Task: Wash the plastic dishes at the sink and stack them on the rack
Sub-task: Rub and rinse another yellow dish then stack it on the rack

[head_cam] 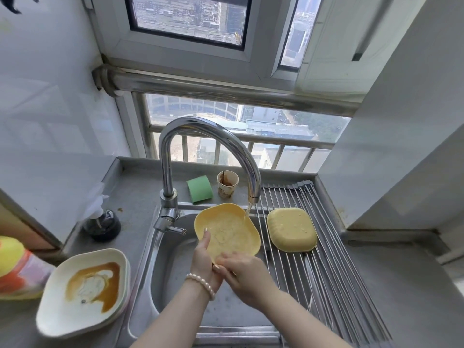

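A yellow plastic dish (227,228) is tilted over the sink (180,280), and water from the faucet (208,156) runs onto its upper right rim. My left hand (204,259) grips its lower left edge, thumb on the inside. My right hand (242,272) holds its bottom edge, fingers curled on the rim. A second yellow dish (291,229) lies upside down on the wire rack (326,267) at the right. Left of the sink, cream dishes (85,292) sit stacked, the top one smeared with brown sauce.
A green sponge (199,188) and a stained paper cup (227,184) stand behind the sink. A dark soap bottle (101,224) is on the left counter, and a colourful container (17,270) is at the far left edge. A window with bars lies beyond.
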`<state>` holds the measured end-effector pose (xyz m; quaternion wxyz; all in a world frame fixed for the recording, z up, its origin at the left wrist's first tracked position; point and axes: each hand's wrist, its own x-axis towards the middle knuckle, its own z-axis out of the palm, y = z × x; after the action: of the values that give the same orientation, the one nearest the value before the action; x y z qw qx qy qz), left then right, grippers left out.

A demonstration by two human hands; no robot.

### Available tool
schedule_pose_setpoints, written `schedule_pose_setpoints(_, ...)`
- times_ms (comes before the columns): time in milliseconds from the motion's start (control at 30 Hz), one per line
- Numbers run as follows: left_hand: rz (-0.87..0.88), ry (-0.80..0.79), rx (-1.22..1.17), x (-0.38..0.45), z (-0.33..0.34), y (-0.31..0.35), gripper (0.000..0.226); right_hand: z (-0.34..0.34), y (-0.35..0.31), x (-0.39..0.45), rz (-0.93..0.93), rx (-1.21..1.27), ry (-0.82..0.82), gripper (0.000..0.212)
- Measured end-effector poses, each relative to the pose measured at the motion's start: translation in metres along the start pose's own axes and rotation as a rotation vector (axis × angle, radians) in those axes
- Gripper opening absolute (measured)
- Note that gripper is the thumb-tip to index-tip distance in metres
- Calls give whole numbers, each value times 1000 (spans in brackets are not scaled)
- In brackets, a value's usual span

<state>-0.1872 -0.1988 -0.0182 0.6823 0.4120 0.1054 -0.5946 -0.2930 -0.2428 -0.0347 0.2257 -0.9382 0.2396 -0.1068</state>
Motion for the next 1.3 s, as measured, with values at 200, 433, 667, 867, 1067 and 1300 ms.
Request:
schedule_pose_setpoints(200,-12,-47,14,4,-5,-1,55,-29,2,18,321,-403,-363,118)
schedule_pose_setpoints(433,-175,-156,-82,0,-4,-8,54,-19,-1,50,487,-353,-432,82)
schedule_pose_setpoints(667,-216,-203,-208,11,-4,-4,70,-13,0,54,294,-331,-462,65)
schedule_pose_setpoints(867,-81,9,-133,25,7,1,66,-4,-2,47,109,-125,-461,57)
schedule_pose_setpoints(1067,-129,101,13,37,-9,10,98,-9,0,22,116,20,-544,49)
schedule_pose_setpoints(1300,-55,105,66,31,-4,2,89,-9,3,34,492,-205,-539,112)
